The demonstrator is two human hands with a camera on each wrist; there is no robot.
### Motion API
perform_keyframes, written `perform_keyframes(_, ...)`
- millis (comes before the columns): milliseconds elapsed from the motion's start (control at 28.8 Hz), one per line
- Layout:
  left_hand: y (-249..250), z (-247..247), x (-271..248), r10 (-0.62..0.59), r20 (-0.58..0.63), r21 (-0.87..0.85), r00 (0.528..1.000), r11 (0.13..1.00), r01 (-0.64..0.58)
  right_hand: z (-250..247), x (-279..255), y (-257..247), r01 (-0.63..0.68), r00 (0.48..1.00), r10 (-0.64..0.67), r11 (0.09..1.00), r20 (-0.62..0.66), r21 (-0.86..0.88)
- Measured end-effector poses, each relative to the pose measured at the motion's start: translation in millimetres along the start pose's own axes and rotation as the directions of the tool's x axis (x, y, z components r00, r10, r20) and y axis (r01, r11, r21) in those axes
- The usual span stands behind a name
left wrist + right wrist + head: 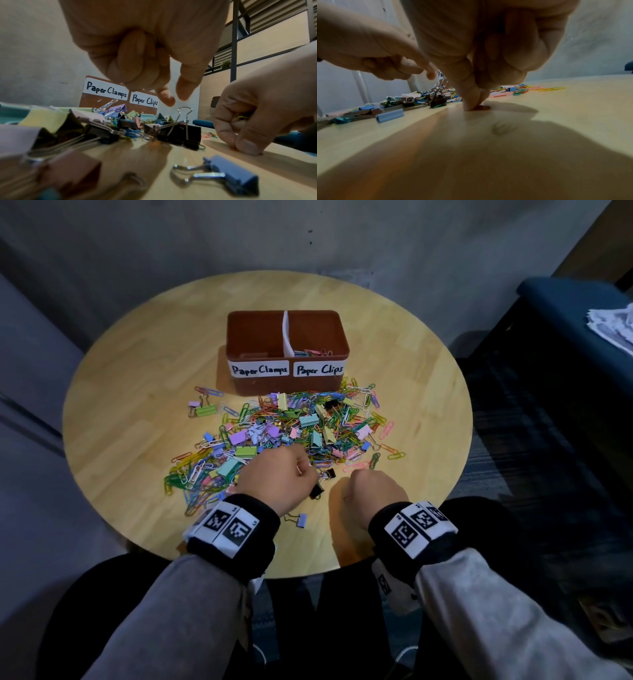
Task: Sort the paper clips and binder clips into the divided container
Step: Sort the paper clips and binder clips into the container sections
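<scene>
**At the near edge of the clip pile, both hands low over the table**

Just in front of the clip pile (281,436), the left hand (279,479) is held above the wood with its fingers curled in; thumb and forefinger (165,96) point down, slightly parted, and nothing is seen between them. A black binder clip (320,484) lies directly beside that hand, at the pile's near fringe. To the right of the pile's near edge, the right hand (371,491) is clenched, thumb and forefinger tips (471,104) pressed to the table on a small dark reddish item too blurred to identify; thin yellow-green wire, seemingly paper clips (241,117), is glimpsed inside the curled fingers. A blue binder clip (300,520) lies alone, nearer the person than the pile, between the wrists. Beyond the pile, touching its far edge, the divided container (287,378) is seen, paper clips in its right compartment. Bare wood is left around the pile out to the round table's rim (102,474).
</scene>
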State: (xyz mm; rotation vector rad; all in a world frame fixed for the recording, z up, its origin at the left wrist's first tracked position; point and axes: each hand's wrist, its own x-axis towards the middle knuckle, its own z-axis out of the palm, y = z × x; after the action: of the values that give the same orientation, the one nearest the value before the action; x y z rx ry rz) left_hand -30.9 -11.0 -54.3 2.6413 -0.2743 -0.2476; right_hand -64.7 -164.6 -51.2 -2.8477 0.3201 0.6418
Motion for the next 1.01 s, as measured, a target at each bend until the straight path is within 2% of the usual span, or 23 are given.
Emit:
perform_keyframes(174,5.2,4.0,5.1,0.024,0.037,0.104,0.999,0.994,-0.028,0.3,-0.8,-3.6,0.028,0.999,-0.025,0.997,0.046,-0.068)
perform_keyframes(313,6.9,6.0,7.5,0.046,0.042,0.134,0.998,0.99,-0.051,4.4,-7.3,-3.8,0.086,0.996,-0.085,0.993,0.019,-0.078)
perform_keyframes(417,4.1,4.3,6.9,0.04,0.023,0.094,0.999,0.995,-0.042,4.1,-10.8,-0.6,0.067,0.997,-0.064,0.995,-0.033,0.072)
perform_keyframes(486,2.0,3.4,5.4,0.046,0.012,0.079,0.999,0.996,-0.047,3.2,-9.5,2.7,0.044,0.999,-0.036,0.967,-0.037,0.25)
perform_keyframes(556,2.0,1.8,3.2,0.051,0.011,0.05,0.999,0.997,-0.051,4.6,-5.0,7.2,0.0,0.999,0.018,0.881,-0.035,0.473)
perform_keyframes(625,1.8,1.8,1.8,0.06,0.038,0.038,0.997,0.997,-0.062,5.3,-1.5,10.3,-0.056,0.994,0.102,0.746,-0.03,0.663)
perform_keyframes(764,-1.4,2.9,3.7,0.074,0.08,0.092,0.994,0.992,-0.081,0.3,-0.4,12.2,-0.156,0.982,0.173,0.482,0.081,0.862)
perform_keyframes(834,-0.6,2.5,4.2,0.079,0.075,0.121,0.994,0.989,-0.088,-2.4,0.4,10.6,-0.183,0.98,0.152,0.431,0.129,0.883)
perform_keyframes(1007,2.9,2.4,3.6,0.093,0.053,0.143,0.994,0.985,-0.1,-5.6,3.5,3.6,-0.216,0.976,0.107,0.38,0.189,0.899)
